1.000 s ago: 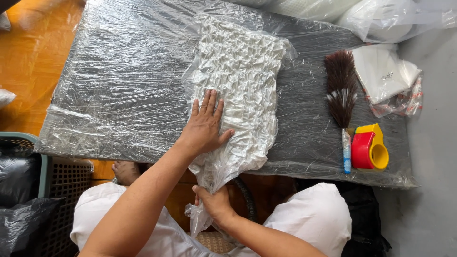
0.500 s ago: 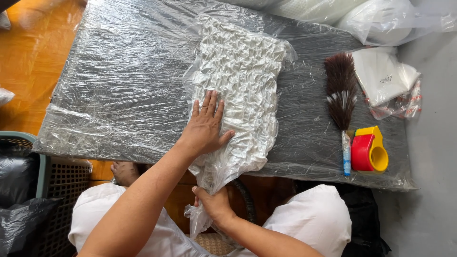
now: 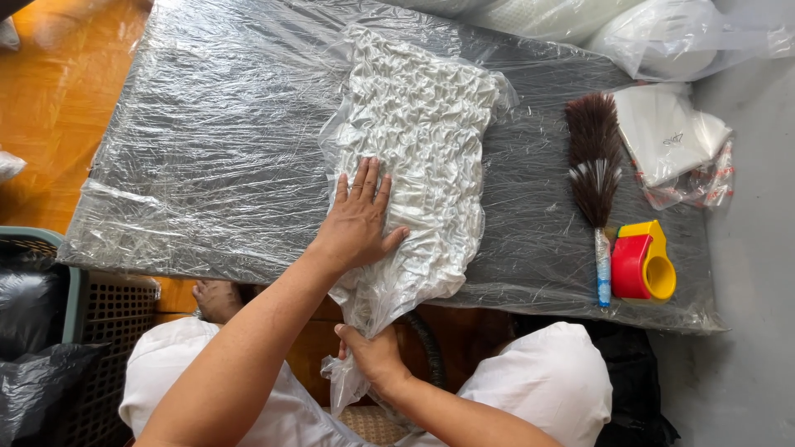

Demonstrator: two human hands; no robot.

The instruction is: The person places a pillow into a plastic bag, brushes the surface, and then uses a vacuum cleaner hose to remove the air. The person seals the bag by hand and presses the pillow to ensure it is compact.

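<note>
While the left hand (image 3: 358,217) lies palm-down on the bagged white fabric (image 3: 418,157), its fingers are stretched straight and close together, pointing toward twelve o'clock, with the thumb spread out toward three o'clock. It grips nothing; it only presses flat on the near-left part of the bag. The left forearm runs from seven o'clock up to the wrist, bare and nearly straight.

The right hand (image 3: 373,356) sits below the table edge, at about six o'clock from the left hand. Its fingers are curled shut around the loose open end of the clear plastic bag (image 3: 346,387), which hangs off the table (image 3: 207,149) toward the lap. The right forearm comes in from five o'clock.

The crinkled fabric in its bag lies along the middle of the plastic-covered table, its far end at twelve o'clock. At three o'clock from it lies a dark feather duster (image 3: 595,161), head toward twelve, and just beside the duster's handle sits a red and yellow tape dispenser (image 3: 642,263). Folded white packets (image 3: 671,132) lie at two o'clock. A green crate (image 3: 70,314) stands at eight o'clock.
</note>
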